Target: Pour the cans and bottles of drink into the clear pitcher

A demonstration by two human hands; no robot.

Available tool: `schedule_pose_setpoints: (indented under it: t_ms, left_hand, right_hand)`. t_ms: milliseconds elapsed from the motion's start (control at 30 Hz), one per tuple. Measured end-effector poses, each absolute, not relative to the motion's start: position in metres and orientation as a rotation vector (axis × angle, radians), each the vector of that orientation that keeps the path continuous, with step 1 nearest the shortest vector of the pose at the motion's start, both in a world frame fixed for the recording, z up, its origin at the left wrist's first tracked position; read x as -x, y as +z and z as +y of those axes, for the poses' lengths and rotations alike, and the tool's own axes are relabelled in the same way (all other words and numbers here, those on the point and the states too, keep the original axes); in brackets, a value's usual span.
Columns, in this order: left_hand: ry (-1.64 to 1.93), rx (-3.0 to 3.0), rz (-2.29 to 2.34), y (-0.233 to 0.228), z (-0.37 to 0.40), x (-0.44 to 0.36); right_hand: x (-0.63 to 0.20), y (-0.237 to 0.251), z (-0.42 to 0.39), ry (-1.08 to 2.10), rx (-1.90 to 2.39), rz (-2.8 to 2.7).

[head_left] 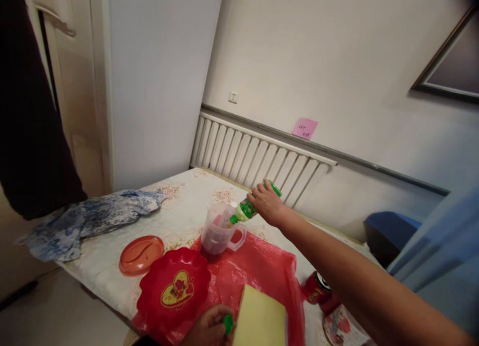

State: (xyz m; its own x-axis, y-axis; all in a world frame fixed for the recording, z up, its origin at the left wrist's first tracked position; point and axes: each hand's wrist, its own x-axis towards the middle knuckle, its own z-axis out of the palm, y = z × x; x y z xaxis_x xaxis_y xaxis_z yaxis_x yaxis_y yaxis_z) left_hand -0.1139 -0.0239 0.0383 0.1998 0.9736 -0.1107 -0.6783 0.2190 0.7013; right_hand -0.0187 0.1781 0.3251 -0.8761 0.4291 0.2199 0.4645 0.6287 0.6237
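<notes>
My right hand [266, 202] is wrapped round a green plastic bottle [245, 210], which is tilted with its neck down at the mouth of a clear plastic pitcher [215, 236]. Pale liquid shows inside the bottle. Upright on a red plastic bag [258, 261], the pitcher has its handle towards the right. At the bottom, my left hand [211, 326] pinches a green bottle cap [228, 324] between thumb and fingers. Near that hand are a red scalloped plate [149, 296] with a yellow heart design and a pale yellow notebook [260, 318].
An orange-red lid [141, 255] lies left of the pitcher. A red can [315, 287] stands at the right, under my forearm. Blue-and-white patterned cloth [101, 219] covers the table's left end. A white radiator [250, 149] runs along the wall behind.
</notes>
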Motion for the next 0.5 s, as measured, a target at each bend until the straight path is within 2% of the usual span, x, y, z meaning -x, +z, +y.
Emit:
schedule_pose_setpoints:
  t_ms: [167, 500]
  left_hand:
    - [1.242, -0.573, 0.624, 0.039, -0.025, 0.113]
    - [1.256, -0.593, 0.624, 0.027, -0.023, 0.115]
  right_hand:
    - [0.021, 0.325, 0.179, -1.211, 0.727, -2.772]
    - [0.02, 0.323, 0.178, -1.085, 0.768, -2.787]
